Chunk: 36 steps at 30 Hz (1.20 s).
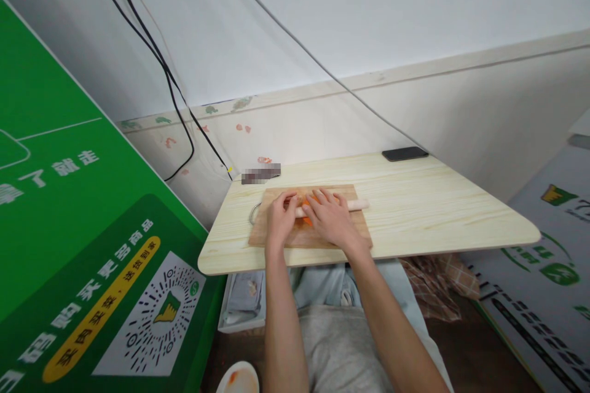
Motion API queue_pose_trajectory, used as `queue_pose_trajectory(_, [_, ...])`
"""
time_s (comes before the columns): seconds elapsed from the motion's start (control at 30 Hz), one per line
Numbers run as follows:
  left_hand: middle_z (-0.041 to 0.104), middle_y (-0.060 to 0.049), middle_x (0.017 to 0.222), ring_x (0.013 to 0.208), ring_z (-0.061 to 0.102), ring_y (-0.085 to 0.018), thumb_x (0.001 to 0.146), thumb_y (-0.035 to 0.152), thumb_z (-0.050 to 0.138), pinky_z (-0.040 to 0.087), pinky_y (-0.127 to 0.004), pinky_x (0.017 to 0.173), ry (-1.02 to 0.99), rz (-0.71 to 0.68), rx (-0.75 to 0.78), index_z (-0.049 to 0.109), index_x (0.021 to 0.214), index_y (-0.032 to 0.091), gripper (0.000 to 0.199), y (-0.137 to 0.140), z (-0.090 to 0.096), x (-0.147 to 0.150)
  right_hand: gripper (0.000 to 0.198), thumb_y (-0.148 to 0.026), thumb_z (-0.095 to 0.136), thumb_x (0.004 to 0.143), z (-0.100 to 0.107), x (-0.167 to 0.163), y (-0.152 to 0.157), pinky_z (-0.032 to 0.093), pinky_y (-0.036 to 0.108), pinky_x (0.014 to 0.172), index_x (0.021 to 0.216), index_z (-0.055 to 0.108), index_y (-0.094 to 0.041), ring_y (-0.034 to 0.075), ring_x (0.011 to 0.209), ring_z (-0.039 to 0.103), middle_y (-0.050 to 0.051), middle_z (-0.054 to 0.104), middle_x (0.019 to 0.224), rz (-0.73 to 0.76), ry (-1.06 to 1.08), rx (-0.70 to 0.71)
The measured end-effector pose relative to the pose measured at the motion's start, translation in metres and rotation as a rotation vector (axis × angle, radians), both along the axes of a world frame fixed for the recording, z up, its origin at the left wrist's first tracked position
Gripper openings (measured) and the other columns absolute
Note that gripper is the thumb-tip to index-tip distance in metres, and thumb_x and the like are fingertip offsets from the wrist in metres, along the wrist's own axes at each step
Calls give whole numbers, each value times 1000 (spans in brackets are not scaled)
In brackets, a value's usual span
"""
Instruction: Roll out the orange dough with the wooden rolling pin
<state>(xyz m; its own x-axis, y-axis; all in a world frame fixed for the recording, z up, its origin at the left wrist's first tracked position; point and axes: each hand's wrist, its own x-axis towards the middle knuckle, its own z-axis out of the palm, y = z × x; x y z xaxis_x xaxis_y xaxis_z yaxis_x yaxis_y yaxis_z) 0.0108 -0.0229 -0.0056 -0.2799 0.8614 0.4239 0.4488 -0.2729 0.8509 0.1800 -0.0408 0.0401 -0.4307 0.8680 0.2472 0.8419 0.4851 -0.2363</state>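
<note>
A pale wooden rolling pin (pixel 359 204) lies across a wooden cutting board (pixel 260 235), over a flat orange piece that looks like dough (pixel 307 219). Curled fingers of my left hand (pixel 280 221) close around the pin's left end, near the board's left side. My right hand (pixel 332 219) rests palm down on top of the pin, its fingers stretched forward and slightly apart. It covers much of the orange piece. The pin's right end sticks out past that hand.
The board lies on a light wood-grain table (pixel 442 209) against the wall. A black phone (pixel 405 153) is at the back right, and a blurred dark object (pixel 260 174) at the back left. Below are a white bin (pixel 242 301) and a stained white dish (pixel 238 379). A green panel (pixel 92 221) stands left.
</note>
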Motion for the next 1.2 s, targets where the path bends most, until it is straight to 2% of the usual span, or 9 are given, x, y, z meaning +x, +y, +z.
queue_pose_trajectory(0.1, [83,-9,107,105,78,-24,100,23,64,60,-38,100,11,0,5,79,109,19,18,0,0,0,51,-40,27,118,-1,-5,9,30,53,125,141,69,-22,30,156,46,13,61,162,-7,12,35])
queue_pose_trajectory(0.27, [83,-9,109,104,78,-24,101,23,62,60,-38,101,0,-16,20,79,107,20,19,-1,2,1,51,-40,27,119,0,-13,26,32,55,122,141,69,-23,33,157,44,11,67,156,-47,4,56])
queue_pose_trajectory(0.4, [83,-9,110,105,78,-23,101,21,60,60,-38,103,-13,-22,24,79,107,20,20,-1,3,2,50,-38,29,118,9,-19,39,38,52,117,139,70,-21,33,148,52,14,69,151,-69,-43,26])
queue_pose_trajectory(0.57, [83,-10,109,105,77,-24,101,22,61,60,-40,103,0,-12,23,79,107,19,19,1,2,1,50,-31,27,117,12,-18,26,39,49,115,129,75,-19,30,137,60,16,72,144,-54,-62,33])
queue_pose_trajectory(0.63, [84,-10,108,103,78,-24,100,22,63,60,-40,102,5,-3,11,79,107,19,18,1,1,1,53,-31,26,117,7,-14,13,34,51,122,127,76,-20,30,142,58,16,71,146,-48,-47,68])
queue_pose_trajectory(0.7, [84,-10,106,101,78,-24,100,22,64,60,-40,100,3,5,-1,80,106,19,17,2,1,1,54,-33,25,117,1,-9,0,27,54,127,138,72,-19,31,151,51,16,66,155,-53,-28,87])
queue_pose_trajectory(0.83, [84,-8,104,99,78,-23,100,21,64,61,-39,99,-7,9,-5,80,106,20,17,1,2,2,55,-37,26,117,-5,-5,-8,26,55,130,153,63,-17,31,160,42,17,57,166,-58,-12,61])
queue_pose_trajectory(1.0, [83,-8,103,101,78,-24,100,20,64,60,-39,101,-10,1,15,80,104,20,17,1,3,2,54,-37,25,117,2,-14,13,30,56,126,138,73,-22,33,159,44,13,62,162,-53,-32,47])
queue_pose_trajectory(1.2, [83,-8,106,100,78,-23,100,19,62,60,-38,100,-18,-5,31,79,103,20,18,-1,4,3,54,-36,27,117,20,-22,31,40,54,118,131,77,-23,32,153,49,16,56,166,-63,-100,-23])
